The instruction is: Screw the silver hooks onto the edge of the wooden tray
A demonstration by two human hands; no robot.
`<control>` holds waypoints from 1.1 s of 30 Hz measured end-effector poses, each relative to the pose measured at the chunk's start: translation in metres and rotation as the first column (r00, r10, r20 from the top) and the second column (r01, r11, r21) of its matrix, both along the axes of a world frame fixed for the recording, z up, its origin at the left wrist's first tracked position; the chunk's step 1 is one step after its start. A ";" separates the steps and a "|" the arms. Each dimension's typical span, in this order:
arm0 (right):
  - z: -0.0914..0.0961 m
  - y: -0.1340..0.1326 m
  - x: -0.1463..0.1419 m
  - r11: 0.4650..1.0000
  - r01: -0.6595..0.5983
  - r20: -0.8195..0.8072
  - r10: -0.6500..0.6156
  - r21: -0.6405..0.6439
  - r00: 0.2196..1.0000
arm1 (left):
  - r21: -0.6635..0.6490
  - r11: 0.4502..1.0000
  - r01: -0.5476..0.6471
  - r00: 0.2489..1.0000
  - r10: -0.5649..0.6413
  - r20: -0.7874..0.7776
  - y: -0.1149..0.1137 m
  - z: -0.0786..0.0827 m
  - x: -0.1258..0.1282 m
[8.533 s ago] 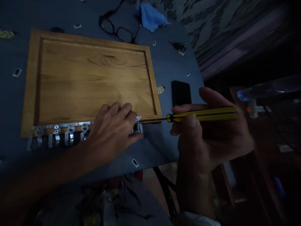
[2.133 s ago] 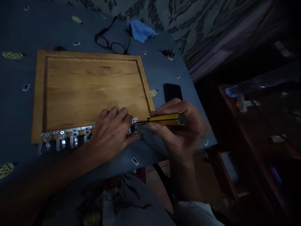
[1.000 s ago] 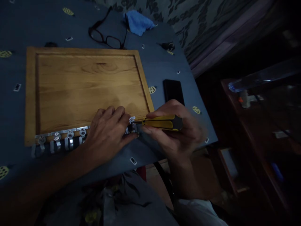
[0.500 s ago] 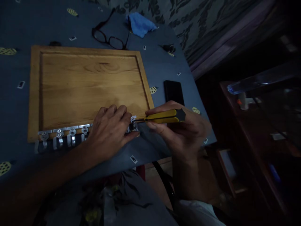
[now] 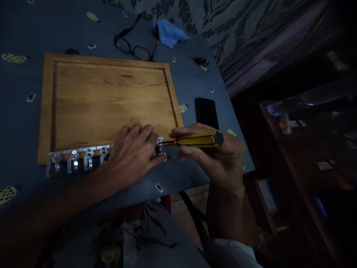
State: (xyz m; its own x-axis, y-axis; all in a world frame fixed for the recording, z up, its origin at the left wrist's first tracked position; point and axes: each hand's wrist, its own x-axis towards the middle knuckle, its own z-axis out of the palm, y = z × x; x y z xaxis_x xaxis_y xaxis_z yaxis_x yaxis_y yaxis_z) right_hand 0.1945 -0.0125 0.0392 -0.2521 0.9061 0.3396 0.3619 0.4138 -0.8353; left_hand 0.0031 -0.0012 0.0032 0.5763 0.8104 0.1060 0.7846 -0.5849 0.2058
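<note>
A framed wooden board (image 5: 111, 100) lies flat, with a row of silver metal hooks (image 5: 74, 158) along its near edge. My left hand (image 5: 132, 150) is closed over that edge near its right end, fingers curled on the wood and thumb along the near side. It hides part of the hook row. In my right hand (image 5: 214, 156) is a screwdriver (image 5: 199, 140) with a yellow and black handle, held level between thumb and fingers. Its thin shaft points left, and the tip meets or nearly meets the end hook (image 5: 159, 141); exact contact is too small to tell.
On the patterned blue tablecloth (image 5: 21, 123), eyeglasses (image 5: 136, 50) and a blue cloth (image 5: 170, 33) lie beyond the board. A black phone-like rectangle (image 5: 206, 112) is to the right, with a small dark object (image 5: 201, 61) farther back. A dark curtain hangs behind.
The camera view has shifted slightly, moving the board rightward in the picture. The screwdriver handle appears rotated a little in my right hand. My left hand keeps its place on the edge.
</note>
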 end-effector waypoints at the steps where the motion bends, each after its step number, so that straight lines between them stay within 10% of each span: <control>1: -0.002 0.000 -0.001 0.999 0.039 0.010 -0.039 0.029 0.999 | 0.006 1.000 -0.001 1.000 0.001 0.004 0.000 0.000 0.000; 10: -0.036 -0.009 -0.027 0.881 0.361 0.010 -0.382 0.307 0.924 | 0.000 1.000 0.007 1.000 -0.007 0.000 0.000 -0.002 0.000; 17: -0.008 -0.001 -0.013 0.994 0.092 -0.116 -0.097 -0.052 0.988 | 0.058 0.998 0.005 1.000 -0.005 0.008 -0.001 -0.005 -0.002; 28: -0.015 -0.002 -0.005 0.997 0.020 -0.036 -0.023 -0.070 0.999 | -0.074 0.997 0.007 0.999 -0.004 0.039 0.003 -0.001 -0.004; 33: -0.022 0.007 -0.004 0.996 -0.034 0.054 0.030 0.081 0.998 | -0.085 0.995 0.059 0.911 -0.018 0.413 0.004 0.038 -0.012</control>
State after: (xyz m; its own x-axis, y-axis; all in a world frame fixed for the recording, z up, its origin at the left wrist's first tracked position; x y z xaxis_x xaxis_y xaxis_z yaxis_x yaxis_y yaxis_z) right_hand 0.1909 -0.0060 0.0176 -0.3001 0.8669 0.3980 0.3905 0.4923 -0.7779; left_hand -0.0092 0.0032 0.0413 0.5291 0.8062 0.2648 0.5960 -0.5752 0.5603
